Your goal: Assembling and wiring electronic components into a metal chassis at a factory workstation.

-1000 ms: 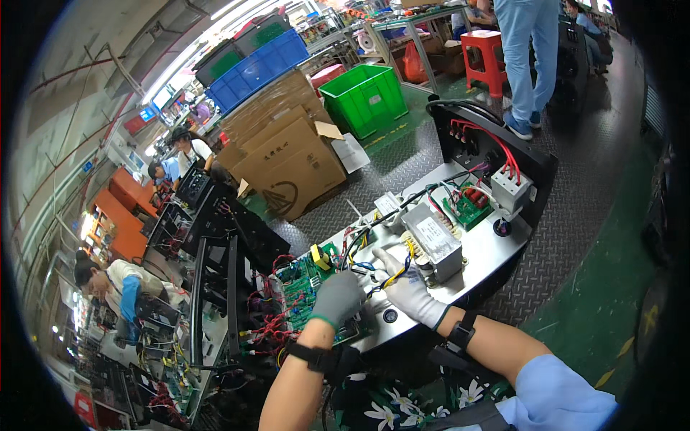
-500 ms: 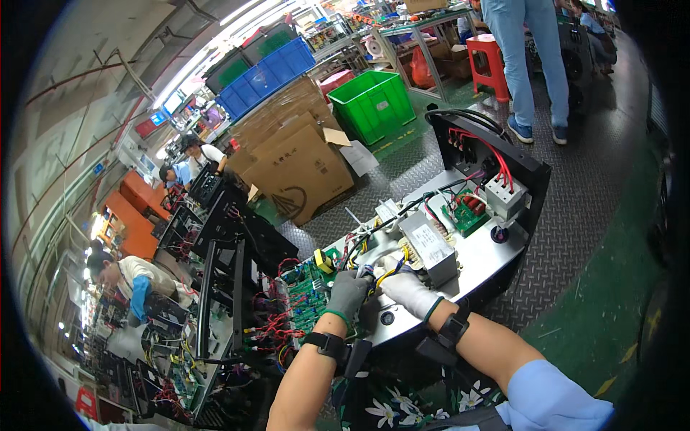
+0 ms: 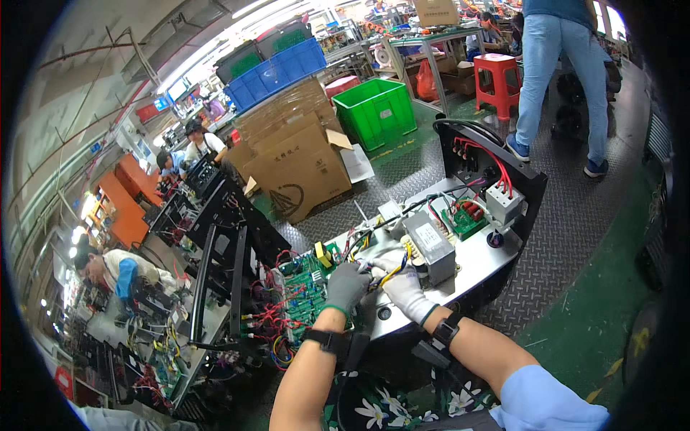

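Observation:
My left hand [image 3: 348, 286], in a grey glove, and my right hand [image 3: 402, 284], in a white glove, meet over the metal base plate [image 3: 471, 271] of an open machine chassis. Both are closed on a bundle of wires, with yellow and dark wires [image 3: 392, 274] running out beside the right fingers. The fingertips and wire ends are too small to make out. Right of my right hand stands a grey boxed transformer [image 3: 431, 243]. Left of my left hand lies a large green circuit board [image 3: 305, 293] with red wires [image 3: 267, 316] along its edge.
A grey terminal block [image 3: 505, 204] with red cables sits near the black end panel [image 3: 530, 183]. More open chassis [image 3: 208, 287] stand at left, where people work. Beyond are a cardboard box [image 3: 305, 169], a green crate [image 3: 375, 115], a red stool [image 3: 496, 82] and a standing person [image 3: 560, 79].
My hands stay together at the wires, with slight finger movement. The view has shifted a little. The standing person at the far right has changed leg position, with the feet wider apart.

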Motion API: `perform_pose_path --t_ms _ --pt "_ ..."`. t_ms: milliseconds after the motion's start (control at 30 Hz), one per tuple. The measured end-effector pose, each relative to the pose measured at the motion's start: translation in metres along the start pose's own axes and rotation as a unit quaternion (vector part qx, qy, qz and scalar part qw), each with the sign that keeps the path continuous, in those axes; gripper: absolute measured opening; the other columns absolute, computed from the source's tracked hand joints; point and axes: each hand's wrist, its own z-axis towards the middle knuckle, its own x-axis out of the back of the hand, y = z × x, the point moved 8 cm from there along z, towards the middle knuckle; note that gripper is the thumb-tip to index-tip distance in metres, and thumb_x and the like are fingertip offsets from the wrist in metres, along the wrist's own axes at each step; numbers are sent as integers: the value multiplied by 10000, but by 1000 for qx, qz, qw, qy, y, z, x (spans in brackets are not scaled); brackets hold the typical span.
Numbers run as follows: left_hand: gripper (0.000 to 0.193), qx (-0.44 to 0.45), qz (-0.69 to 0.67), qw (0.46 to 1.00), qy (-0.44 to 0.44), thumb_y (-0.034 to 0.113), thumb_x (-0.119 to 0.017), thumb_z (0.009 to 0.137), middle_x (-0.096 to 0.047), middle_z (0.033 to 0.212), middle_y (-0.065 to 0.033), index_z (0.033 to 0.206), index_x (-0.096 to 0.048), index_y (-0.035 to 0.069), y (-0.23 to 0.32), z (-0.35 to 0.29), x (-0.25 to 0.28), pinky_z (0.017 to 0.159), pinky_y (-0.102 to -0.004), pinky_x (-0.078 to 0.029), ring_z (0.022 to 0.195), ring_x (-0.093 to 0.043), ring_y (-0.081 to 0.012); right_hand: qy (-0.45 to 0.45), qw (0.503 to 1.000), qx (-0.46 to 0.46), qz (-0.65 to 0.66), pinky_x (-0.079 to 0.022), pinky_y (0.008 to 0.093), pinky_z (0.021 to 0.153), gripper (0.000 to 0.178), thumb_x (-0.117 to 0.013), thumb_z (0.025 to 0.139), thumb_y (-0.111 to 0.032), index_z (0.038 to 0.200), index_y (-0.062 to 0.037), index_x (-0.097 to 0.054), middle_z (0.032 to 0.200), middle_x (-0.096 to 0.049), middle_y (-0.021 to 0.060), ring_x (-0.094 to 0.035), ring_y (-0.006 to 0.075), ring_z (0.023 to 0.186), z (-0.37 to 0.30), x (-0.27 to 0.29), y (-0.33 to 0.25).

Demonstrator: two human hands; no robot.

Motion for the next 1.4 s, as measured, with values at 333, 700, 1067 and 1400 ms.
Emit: perform_pose_path --t_ms 333,700,1067,1400 --pt "238 -14 -549 834 -55 191 -580 875 -673 870 -78 995 -625 -10 11 -47 23 614 -213 -433 675 -578 -100 -21 999 32 36 -482 360 805 281 -587 851 -248 1049 -58 -648 965 -654 139 -625 286 892 -6 9 -25" --pt "195 55 -469 881 -42 230 -616 831 -578 715 22 853 -658 40 -13 -37 7 522 -214 -345 589 -465 -62 -45 996 -47 53 -482 333 786 304 -586 854 -268 1056 -46 -633 954 -661 135 -628 263 867 -4 10 -26" --pt "204 50 -425 904 -12 216 -572 887 -574 713 13 840 -639 28 -9 -36 5 557 -215 -380 614 -485 -73 5 999 -21 49 -446 369 885 366 -550 879 -202 1182 4 -543 1067 -608 194 -574 323 1002 -4 2 -5" --pt "205 5 -583 735 346 243 -599 897 -521 688 19 848 -577 45 -38 -162 93 509 -211 -317 596 -442 -49 -106 976 138 -132 -423 416 925 400 -578 809 -139 1179 7 -530 1121 -597 208 -571 341 1049 -61 36 -52"
